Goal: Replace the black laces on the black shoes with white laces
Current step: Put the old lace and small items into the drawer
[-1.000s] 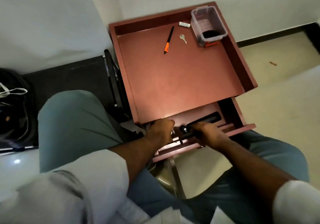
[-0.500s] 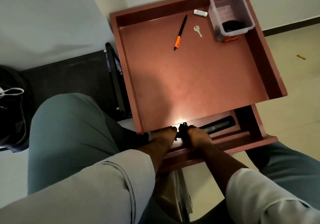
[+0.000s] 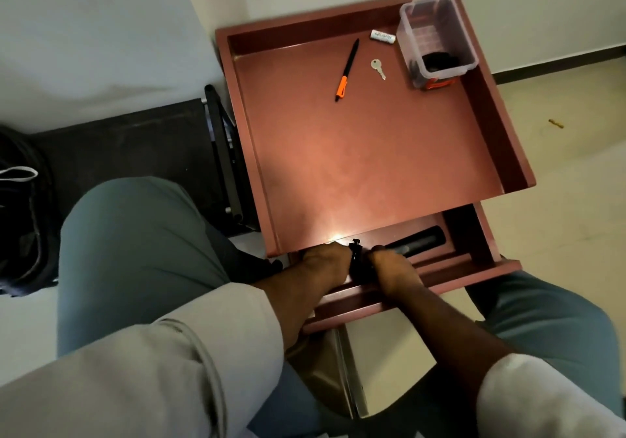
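No shoe or lace shows in this view. Both of my hands reach into the open drawer (image 3: 411, 297) under the reddish table (image 3: 372, 159). My left hand (image 3: 323, 266) and my right hand (image 3: 394, 275) sit close together, fingers curled around a small black device (image 3: 355, 256) between them. A black cylinder (image 3: 421, 238) runs from my right hand toward the drawer's right end. Most of my fingertips are hidden under the table edge, where a bright spot of light glows.
On the tabletop lie an orange-and-black pen (image 3: 347, 68), a key (image 3: 378, 68), a small white tube (image 3: 382, 36) and a clear plastic box (image 3: 437, 39) holding something dark. A black folded frame (image 3: 223, 153) leans left of the table; a dark bag (image 3: 20, 220) sits far left.
My hands have drawn closer together around the black device at the drawer's left part. A bright light spot has appeared at the table edge. The camera has tilted.
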Motion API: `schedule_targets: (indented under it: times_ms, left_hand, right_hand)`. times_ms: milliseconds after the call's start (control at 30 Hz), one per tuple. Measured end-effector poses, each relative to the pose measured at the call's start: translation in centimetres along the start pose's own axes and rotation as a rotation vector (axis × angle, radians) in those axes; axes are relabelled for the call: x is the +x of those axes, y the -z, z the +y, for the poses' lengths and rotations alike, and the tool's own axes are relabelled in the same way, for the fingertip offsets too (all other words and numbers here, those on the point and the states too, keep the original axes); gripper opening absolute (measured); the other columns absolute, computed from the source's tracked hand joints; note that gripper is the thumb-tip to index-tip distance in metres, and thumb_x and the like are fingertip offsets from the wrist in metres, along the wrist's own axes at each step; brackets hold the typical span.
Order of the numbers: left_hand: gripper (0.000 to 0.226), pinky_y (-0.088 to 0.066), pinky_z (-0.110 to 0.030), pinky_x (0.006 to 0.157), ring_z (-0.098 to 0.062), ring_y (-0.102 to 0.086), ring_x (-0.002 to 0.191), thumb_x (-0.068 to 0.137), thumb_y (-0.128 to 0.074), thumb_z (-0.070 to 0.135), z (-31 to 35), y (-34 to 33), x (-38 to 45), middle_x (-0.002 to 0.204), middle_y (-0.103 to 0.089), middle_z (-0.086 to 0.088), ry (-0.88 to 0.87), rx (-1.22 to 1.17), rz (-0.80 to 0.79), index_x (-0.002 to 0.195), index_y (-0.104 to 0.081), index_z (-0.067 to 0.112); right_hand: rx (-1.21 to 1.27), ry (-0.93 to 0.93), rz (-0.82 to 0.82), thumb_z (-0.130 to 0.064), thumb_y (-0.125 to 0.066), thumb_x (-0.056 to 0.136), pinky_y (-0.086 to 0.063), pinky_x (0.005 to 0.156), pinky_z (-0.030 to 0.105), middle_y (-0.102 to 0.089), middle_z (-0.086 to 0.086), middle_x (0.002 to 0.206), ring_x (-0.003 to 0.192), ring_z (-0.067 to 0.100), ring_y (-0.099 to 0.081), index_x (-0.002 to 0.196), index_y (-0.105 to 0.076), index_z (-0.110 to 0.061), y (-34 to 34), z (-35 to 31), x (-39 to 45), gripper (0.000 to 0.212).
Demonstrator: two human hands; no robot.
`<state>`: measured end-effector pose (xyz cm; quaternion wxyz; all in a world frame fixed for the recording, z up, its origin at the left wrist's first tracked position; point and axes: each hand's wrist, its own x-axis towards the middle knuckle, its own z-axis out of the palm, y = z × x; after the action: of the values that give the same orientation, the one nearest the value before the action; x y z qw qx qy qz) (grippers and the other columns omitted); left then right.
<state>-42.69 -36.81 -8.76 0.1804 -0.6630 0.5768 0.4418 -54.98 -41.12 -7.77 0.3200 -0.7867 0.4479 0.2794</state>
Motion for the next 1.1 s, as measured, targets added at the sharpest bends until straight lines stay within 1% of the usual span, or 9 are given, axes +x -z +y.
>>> schedule_targets:
  times_ms: [67,167,300,467,600,700,900,967,1100]
  left_hand:
    - [0.032,-0.049,-0.036,0.087,-0.031,-0.061,0.111,0.095,-0.054,0.017,1.8,1.9,-1.4,0.124,-0.062,-0.013,-0.078,-0.049,0.012,0.124,-0.058,0.005]
    - [0.013,-0.051,-0.034,0.077,-0.031,-0.066,0.097,0.091,-0.057,0.018,2.7,6.0,-2.2,0.108,-0.068,-0.013,-0.107,-0.156,0.167,0.097,-0.065,0.011]
    - [0.013,-0.052,-0.031,0.077,-0.031,-0.066,0.092,0.087,-0.058,0.016,-0.9,13.6,1.3,0.102,-0.069,-0.010,0.033,-0.478,0.631,0.095,-0.068,0.013]
    - [0.016,-0.054,-0.036,0.080,-0.036,-0.063,0.095,0.085,-0.062,0.020,-4.5,20.1,6.5,0.104,-0.067,-0.012,0.221,-0.669,0.862,0.098,-0.065,0.011]
    - [0.041,-0.052,-0.037,0.087,-0.035,-0.061,0.102,0.084,-0.069,0.040,-5.4,22.2,9.8,0.114,-0.062,-0.014,0.233,-0.622,0.907,0.111,-0.062,0.010]
    - [0.039,-0.054,-0.038,0.084,-0.032,-0.062,0.097,0.084,-0.070,0.041,-5.4,23.2,11.5,0.109,-0.062,-0.012,0.216,-0.545,0.895,0.105,-0.064,0.010]
    - [0.011,-0.040,-0.030,0.068,-0.031,-0.058,0.089,0.088,-0.060,0.020,-5.1,23.8,11.8,0.104,-0.063,-0.012,0.177,-0.418,0.825,0.095,-0.061,0.011]
    - [0.012,-0.041,-0.029,0.067,-0.028,-0.058,0.083,0.085,-0.063,0.022,-5.4,23.6,11.4,0.098,-0.064,-0.011,0.159,-0.460,0.812,0.091,-0.062,0.011]
    - [0.012,-0.054,-0.034,0.069,-0.031,-0.066,0.078,0.077,-0.067,0.022,-5.8,21.5,10.4,0.083,-0.069,-0.011,0.131,-0.605,0.819,0.081,-0.067,0.011]
  right_hand:
    - [0.063,0.094,0.147,-0.010,-0.058,0.089,-0.045,0.073,0.030,-0.066,0.013,0.098,0.090,0.030,-0.064,0.101,-0.067,-0.005,1.2,0.1,-1.1,0.016]
    - [0.184,0.171,0.358,-0.004,-0.066,0.079,-0.042,0.063,0.030,-0.068,0.011,0.079,0.071,0.027,-0.062,0.075,-0.069,-0.007,4.0,0.9,-1.1,0.006]
    - [0.183,0.231,0.552,-0.005,-0.066,0.083,-0.046,0.075,0.030,-0.072,0.010,0.085,0.079,0.024,-0.065,0.080,-0.075,-0.006,10.4,0.3,1.6,0.010]
    - [0.244,0.213,0.642,-0.011,-0.066,0.085,-0.050,0.077,0.029,-0.072,0.009,0.089,0.082,0.023,-0.065,0.088,-0.074,-0.007,17.6,-0.6,8.8,0.009]
    - [0.349,0.132,0.719,-0.013,-0.064,0.089,-0.051,0.083,0.029,-0.071,0.011,0.095,0.089,0.025,-0.066,0.097,-0.072,-0.007,20.2,-1.2,14.0,0.013]
    - [0.329,0.072,0.750,-0.018,-0.055,0.095,-0.051,0.090,0.036,-0.067,0.014,0.110,0.100,0.030,-0.063,0.120,-0.062,-0.008,20.8,-1.8,16.8,0.028]
    - [0.095,-0.061,0.609,-0.018,-0.046,0.100,-0.045,0.094,0.041,-0.047,0.017,0.130,0.115,0.036,-0.054,0.128,-0.052,-0.005,22.0,-3.3,19.7,0.032]
    - [-0.007,-0.045,0.621,-0.017,-0.043,0.100,-0.048,0.090,0.042,-0.049,0.017,0.126,0.111,0.036,-0.057,0.122,-0.058,-0.004,22.5,-3.6,19.3,0.030]
    - [-0.467,0.086,0.576,-0.010,-0.043,0.097,-0.050,0.076,0.043,-0.055,0.015,0.120,0.108,0.034,-0.057,0.121,-0.058,-0.005,22.0,-4.1,17.4,0.028]
